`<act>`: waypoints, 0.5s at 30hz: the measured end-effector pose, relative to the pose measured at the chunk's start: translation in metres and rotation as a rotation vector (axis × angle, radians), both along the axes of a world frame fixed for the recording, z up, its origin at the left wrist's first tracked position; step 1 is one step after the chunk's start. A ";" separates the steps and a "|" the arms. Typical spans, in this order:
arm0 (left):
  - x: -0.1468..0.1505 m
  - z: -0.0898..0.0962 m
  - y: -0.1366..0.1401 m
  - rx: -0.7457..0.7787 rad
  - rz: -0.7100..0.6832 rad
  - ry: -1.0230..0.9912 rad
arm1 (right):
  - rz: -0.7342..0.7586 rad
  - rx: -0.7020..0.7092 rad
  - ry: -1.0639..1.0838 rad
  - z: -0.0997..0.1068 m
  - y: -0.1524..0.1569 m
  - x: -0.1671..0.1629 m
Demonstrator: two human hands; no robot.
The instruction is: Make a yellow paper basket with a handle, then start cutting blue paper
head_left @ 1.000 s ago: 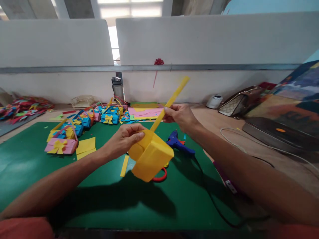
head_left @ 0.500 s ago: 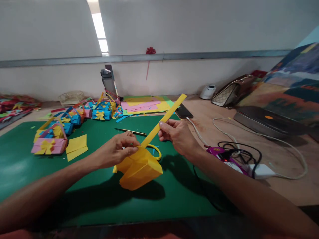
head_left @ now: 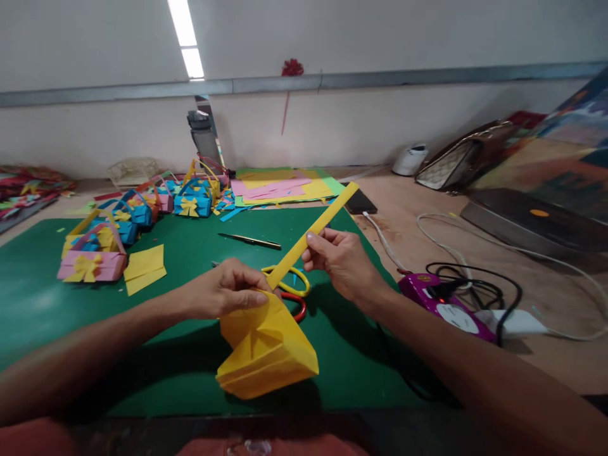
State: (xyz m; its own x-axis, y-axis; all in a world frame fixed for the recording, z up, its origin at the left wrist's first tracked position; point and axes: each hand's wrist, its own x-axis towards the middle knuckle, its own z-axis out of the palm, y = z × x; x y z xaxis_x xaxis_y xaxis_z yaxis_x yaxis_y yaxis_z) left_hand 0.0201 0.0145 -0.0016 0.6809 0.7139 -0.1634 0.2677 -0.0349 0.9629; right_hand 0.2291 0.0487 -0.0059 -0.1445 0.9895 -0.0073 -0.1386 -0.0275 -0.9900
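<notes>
My left hand [head_left: 232, 288] pinches the upper edge of a folded yellow paper basket [head_left: 270, 354], which hangs tilted above the green mat [head_left: 346, 373]. A long yellow paper strip [head_left: 327, 215] rises from that edge up to the right. Its middle is pinched between the thumb and fingers of my right hand [head_left: 337, 256]. Where the strip meets the basket is partly covered by my left fingers. Behind the basket lie scissors with red and yellow handles [head_left: 301, 282], their blades mostly hidden by my left hand. Farther back is a dark pen [head_left: 249, 240].
Several finished paper baskets with bows [head_left: 92, 266] stand at the left, near a creased yellow paper [head_left: 145, 269]. Coloured sheets [head_left: 285, 189] and a phone [head_left: 361, 199] lie at the back. At right are a purple power strip [head_left: 449, 307], cables and a handbag [head_left: 468, 158].
The basket has come lower and nearer to me, its body tilting further. More of the scissors, including the red handle, now shows. Both hands keep their hold, and the camera view has shifted slightly.
</notes>
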 end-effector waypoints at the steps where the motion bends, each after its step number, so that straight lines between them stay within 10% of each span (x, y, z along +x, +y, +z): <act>1: 0.001 -0.001 0.000 -0.004 0.008 -0.006 | 0.004 0.001 0.003 -0.001 0.000 0.000; 15: 0.004 -0.015 0.000 -0.239 0.063 -0.187 | 0.496 -0.060 0.134 -0.008 -0.013 -0.001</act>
